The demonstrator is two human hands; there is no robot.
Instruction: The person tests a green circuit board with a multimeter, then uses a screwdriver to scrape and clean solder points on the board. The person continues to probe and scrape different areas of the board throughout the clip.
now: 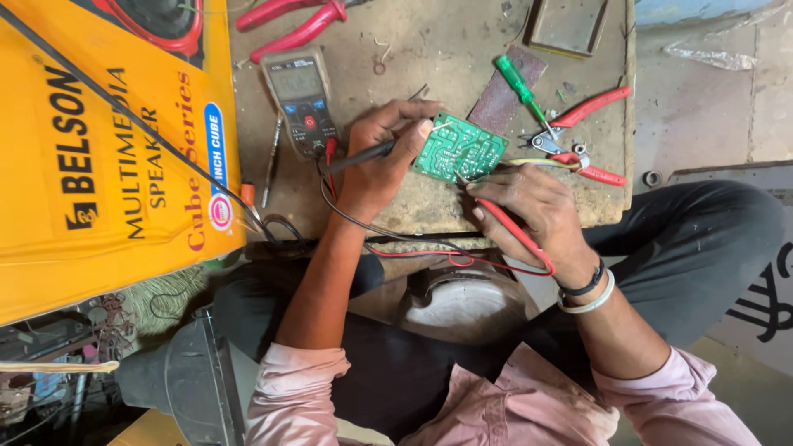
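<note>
- Left hand [382, 161] closed around a black probe [363, 154], fingertips pressing the near-left edge of a green circuit board [460, 151].
- Right hand [533, 211] closed around a red probe [516, 234], its tip hidden at the board's near edge.
- Circuit board lying flat on the worktop [438, 49], near the front edge, between both hands.
- Grey multimeter [300, 99] just left of the left hand, red and black leads [429, 250] looping off the front edge toward the lap.
- Green screwdriver [519, 87] and red-handled cutters [582, 136] crowding the space right of the board, close to the worktop's right edge.
- Red-handled pliers [293, 23] at the far edge, well apart from the hands.
- Yellow cardboard box [107, 140] overlapping the worktop's left side, closing off that side.
- Bare patch of worktop beyond the board, between multimeter and screwdriver, open for movement.
</note>
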